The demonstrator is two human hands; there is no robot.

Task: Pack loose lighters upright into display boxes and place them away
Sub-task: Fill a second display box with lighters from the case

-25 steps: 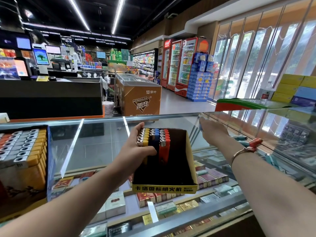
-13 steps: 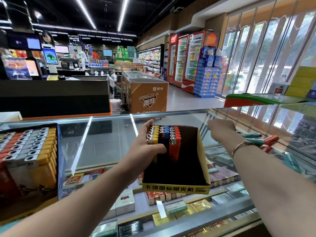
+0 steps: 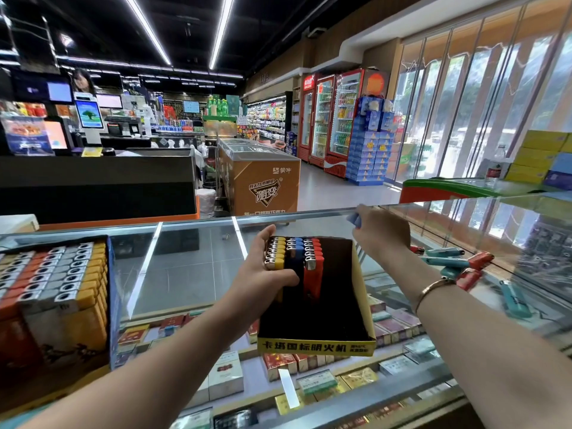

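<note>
A: Yellow display box (image 3: 315,346) sits tilted on the glass counter (image 3: 192,274), front strip printed in black Chinese characters, 卡塔国标明火机 as far as it reads

B: Contents?

A: Three rows packed at its far left corner – yellow lighters (image 3: 275,253), blue lighters (image 3: 294,250), red lighters (image 3: 313,257), metal tops up. Rest of the box is bare dark interior

B: Hands?

A: Left hand (image 3: 260,274) grips the box's left side, thumb curled over it, fingers against the yellow row. Right hand (image 3: 382,233) is lifted over the box's far right corner, fingers closed round something blue, prob a lighter, mostly hidden

B: Loose stock?

A: Loose lighters (image 3: 455,261), teal and red, lie flat on the glass to the right, just beside the right forearm

B: Other boxes?

A: Full box (image 3: 55,292) at far left, orange, grey and yellow rows. Cigarette packs (image 3: 224,376) under the glass, labels too small to read. Orange freezer (image 3: 263,184) behind reads 蒙牛 and 随变
</note>
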